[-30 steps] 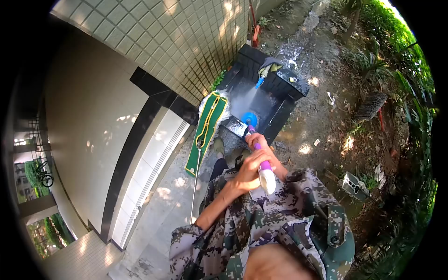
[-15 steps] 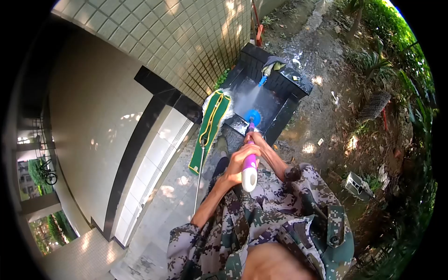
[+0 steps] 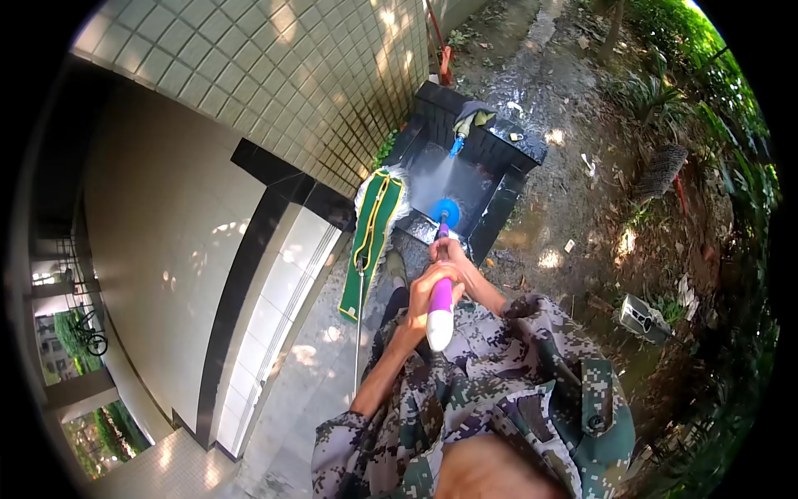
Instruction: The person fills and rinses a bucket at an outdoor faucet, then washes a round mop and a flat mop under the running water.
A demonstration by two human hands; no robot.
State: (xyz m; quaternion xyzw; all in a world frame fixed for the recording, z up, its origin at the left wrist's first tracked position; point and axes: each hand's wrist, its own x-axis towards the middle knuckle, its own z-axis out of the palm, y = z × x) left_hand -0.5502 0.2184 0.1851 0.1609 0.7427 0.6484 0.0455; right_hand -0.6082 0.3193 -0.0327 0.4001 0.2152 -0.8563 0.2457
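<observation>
My left hand [image 3: 433, 283] is wrapped round the purple and white handle [image 3: 440, 314] near its white end. Farther along the same handle, my right hand [image 3: 450, 251] is closed on it. The handle runs down to a round blue brush head [image 3: 445, 211], which is inside the black sink [image 3: 490, 218] near its front wall. Water sprays from the blue nozzle of a tap [image 3: 456, 146] into the sink and toward the blue head. A cloth [image 3: 476, 111] lies over the tap.
A flat green mop [image 3: 371, 241] with white fringe and a metal pole leans left of the sink. A tiled wall [image 3: 316, 75] rises behind it. Wet dirt ground lies right, with a metal box [image 3: 645, 319] and a dark mat [image 3: 662, 172]. A shoe [image 3: 395, 264] shows below the sink.
The white end of the handle has swung left and its tilt has changed, with both hands still round it. The view has shifted slightly. Water keeps spraying.
</observation>
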